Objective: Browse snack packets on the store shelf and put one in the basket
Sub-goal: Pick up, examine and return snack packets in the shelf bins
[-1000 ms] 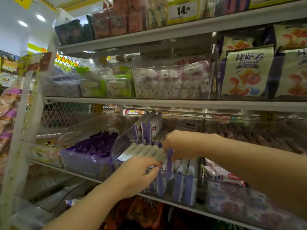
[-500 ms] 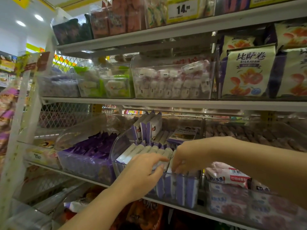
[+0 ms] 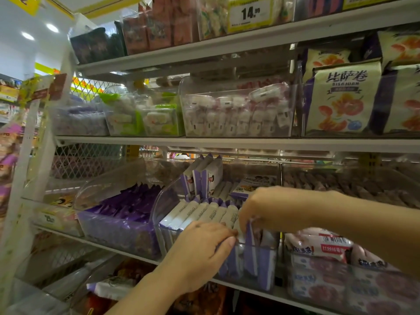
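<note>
A clear plastic bin on the lower shelf holds a row of white-and-purple snack packets standing on edge. My right hand reaches down into the bin's front right, and its fingertips pinch the top of one purple-edged packet. My left hand rests on the front of the same bin with its fingers curled over the packets' tops beside the right hand. No basket is in view.
A bin of purple packets stands to the left, a bin of pink-and-white packets to the right. The shelf above carries clear bins of sweets and large pizza-roll bags. A yellow price tag hangs on the top shelf.
My right hand has moved down and forward, from holding a packet raised above the row to pushing it among the packets at the bin's front. My left hand slid slightly right along the row.
</note>
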The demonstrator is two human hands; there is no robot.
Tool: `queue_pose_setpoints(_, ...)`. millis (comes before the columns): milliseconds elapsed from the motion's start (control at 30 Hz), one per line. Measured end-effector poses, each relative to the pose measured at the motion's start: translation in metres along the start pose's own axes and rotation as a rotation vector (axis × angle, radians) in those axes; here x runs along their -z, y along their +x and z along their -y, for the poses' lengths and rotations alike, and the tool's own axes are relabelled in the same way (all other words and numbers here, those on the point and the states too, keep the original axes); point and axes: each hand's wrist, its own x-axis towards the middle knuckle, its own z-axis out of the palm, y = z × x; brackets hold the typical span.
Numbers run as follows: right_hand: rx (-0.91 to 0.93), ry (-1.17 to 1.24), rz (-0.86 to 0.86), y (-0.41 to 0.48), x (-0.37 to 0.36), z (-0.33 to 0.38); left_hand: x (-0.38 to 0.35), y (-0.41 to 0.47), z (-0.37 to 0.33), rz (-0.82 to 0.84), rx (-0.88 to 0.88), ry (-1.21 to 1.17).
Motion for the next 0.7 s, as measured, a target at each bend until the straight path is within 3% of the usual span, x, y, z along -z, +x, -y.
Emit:
queue_pose_setpoints(233, -0.246, 0.510, -0.505, -0.018, 0.025, -0.029, 0.004, 0.001, -0.005, 0.001, 0.070, -0.084)
queue_pose_setpoints(367, -0.289, 0.653, -0.769, -0.025, 0.025, -0.011, 0.015, -0.002, -0.014, -0.042, 0.255, -0.415)
queue_pose_setpoints(467, -0.243, 0.666, -0.940, -0.029, 0.021, 0.010, 0.028, -0.004, -0.028, -0.243, 0.310, -0.710)
queue_pose_setpoints(567, -0.151, 0.705, -1.026, -0.034, 0.016, 0.026, 0.043, -0.002, -0.037, -0.314, 0.402, -0.873)
queue_pose_setpoints(700, -0.060, 0.843, -0.957, -0.043, 0.003, 0.038, 0.059, -0.006, -0.045, -0.177, 0.508, -1.120)
